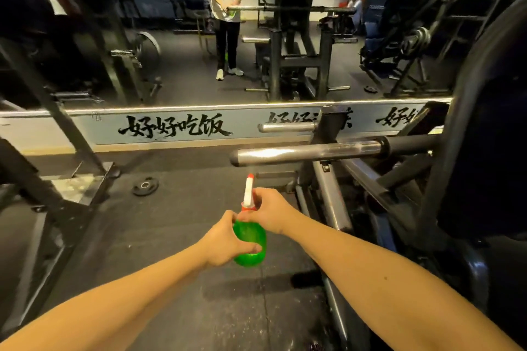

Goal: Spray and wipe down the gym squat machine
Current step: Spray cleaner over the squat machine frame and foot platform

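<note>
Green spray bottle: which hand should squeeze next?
Probably right: the right hand holds the white sprayer head, aimed at the shiny metal bar; the left hand only steadies the green plastic bottle.

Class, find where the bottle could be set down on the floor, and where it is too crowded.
Bare rubber floor lies between the small weight plate and the squat machine frame, ahead of the spray bottle. Crowded right, under the chrome bar.

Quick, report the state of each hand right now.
Left hand: closed, gripping the body of the green spray bottle.
Right hand: closed, gripping the same bottle at its neck.
</note>
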`<action>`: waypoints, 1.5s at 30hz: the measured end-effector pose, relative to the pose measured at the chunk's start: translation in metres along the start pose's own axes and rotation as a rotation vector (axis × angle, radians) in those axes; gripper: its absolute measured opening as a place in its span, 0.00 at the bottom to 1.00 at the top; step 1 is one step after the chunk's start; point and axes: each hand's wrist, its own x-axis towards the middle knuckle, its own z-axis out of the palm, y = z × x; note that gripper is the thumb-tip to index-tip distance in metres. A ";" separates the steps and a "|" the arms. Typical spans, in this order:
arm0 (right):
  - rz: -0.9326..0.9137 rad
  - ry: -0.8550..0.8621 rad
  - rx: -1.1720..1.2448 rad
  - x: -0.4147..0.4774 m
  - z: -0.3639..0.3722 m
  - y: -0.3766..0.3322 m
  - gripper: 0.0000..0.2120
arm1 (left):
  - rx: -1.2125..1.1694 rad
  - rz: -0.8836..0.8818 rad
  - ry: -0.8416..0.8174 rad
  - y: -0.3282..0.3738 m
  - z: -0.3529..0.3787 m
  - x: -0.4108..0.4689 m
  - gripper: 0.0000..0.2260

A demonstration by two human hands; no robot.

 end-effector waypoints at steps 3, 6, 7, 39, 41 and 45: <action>0.011 -0.004 0.031 0.010 0.008 -0.006 0.23 | -0.016 0.012 0.001 -0.007 -0.013 0.006 0.34; 0.041 0.031 0.075 0.013 0.005 -0.006 0.30 | -0.021 0.058 -0.057 -0.005 -0.022 0.018 0.35; 0.051 0.059 0.076 0.013 0.003 -0.005 0.30 | -0.022 0.078 -0.076 -0.002 -0.024 0.022 0.34; 0.312 0.669 0.168 -0.107 -0.212 0.143 0.10 | 0.069 0.373 -0.389 0.216 0.187 0.123 0.31; 0.308 0.653 0.207 -0.119 -0.215 0.153 0.12 | 0.084 0.356 -0.398 0.220 0.202 0.124 0.31; 0.333 0.629 0.320 -0.138 -0.212 0.181 0.15 | 0.103 0.303 -0.415 0.216 0.233 0.124 0.32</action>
